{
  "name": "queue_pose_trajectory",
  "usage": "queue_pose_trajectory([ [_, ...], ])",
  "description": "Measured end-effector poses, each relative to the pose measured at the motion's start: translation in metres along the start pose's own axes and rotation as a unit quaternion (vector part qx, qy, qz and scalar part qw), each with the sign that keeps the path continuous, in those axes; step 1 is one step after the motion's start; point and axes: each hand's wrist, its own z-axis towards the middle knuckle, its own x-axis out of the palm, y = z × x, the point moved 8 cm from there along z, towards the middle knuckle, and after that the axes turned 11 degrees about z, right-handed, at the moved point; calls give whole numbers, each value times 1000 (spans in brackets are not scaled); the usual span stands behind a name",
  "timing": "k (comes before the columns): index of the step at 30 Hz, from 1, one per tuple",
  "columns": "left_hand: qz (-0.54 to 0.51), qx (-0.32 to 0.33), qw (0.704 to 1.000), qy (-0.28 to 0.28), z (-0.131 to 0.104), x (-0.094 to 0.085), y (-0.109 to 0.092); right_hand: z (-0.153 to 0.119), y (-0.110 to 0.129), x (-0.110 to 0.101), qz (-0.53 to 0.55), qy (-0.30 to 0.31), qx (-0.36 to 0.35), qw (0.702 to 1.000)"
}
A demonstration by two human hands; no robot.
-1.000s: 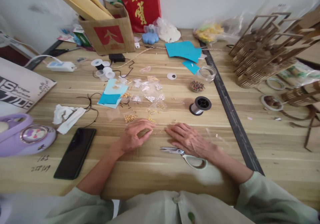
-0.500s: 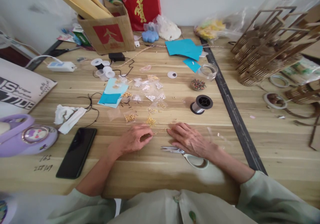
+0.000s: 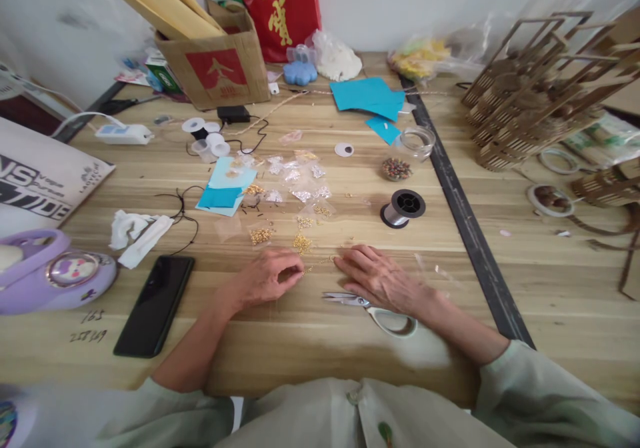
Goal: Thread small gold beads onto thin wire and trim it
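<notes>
A thin strand of small gold beads [image 3: 317, 265] stretches across the wooden tabletop between my hands. My left hand [image 3: 267, 278] pinches its left end between thumb and forefinger. At the strand's other end, my right hand [image 3: 373, 275] lies palm down with fingers extended, the fingertips at or beside a small gold ring [image 3: 331, 259]; whether they press on it I cannot tell. Scissors with pale handles [image 3: 393, 323] rest partly under my right hand, blades pointing left. Just beyond my left fingers is a pile of loose gold beads [image 3: 301, 243].
Small bags of silver and gold findings [image 3: 300, 181] lie farther back, beside blue sheets [image 3: 220, 195]. A wire spool [image 3: 403, 209] and a bowl of dark beads [image 3: 397, 169] stand to the right. On the left are a phone [image 3: 154, 306] and a purple container [image 3: 60, 271].
My left hand has moved slightly left, and a little more of the gold strand shows between the hands. My right hand stays in nearly the same place.
</notes>
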Motion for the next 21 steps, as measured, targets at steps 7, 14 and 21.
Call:
queue_pose_trajectory([
  [7,1,-4,1000,7,-1,-2,1,0,0,0,6,-1,-1,1000],
  [14,8,-20,1000,17,-3,1,8,0,1,0,1,2,-2,1000],
  [21,-3,-12,1000,-3,-2,-5,6,0,0,-1,6,-7,-2,1000],
])
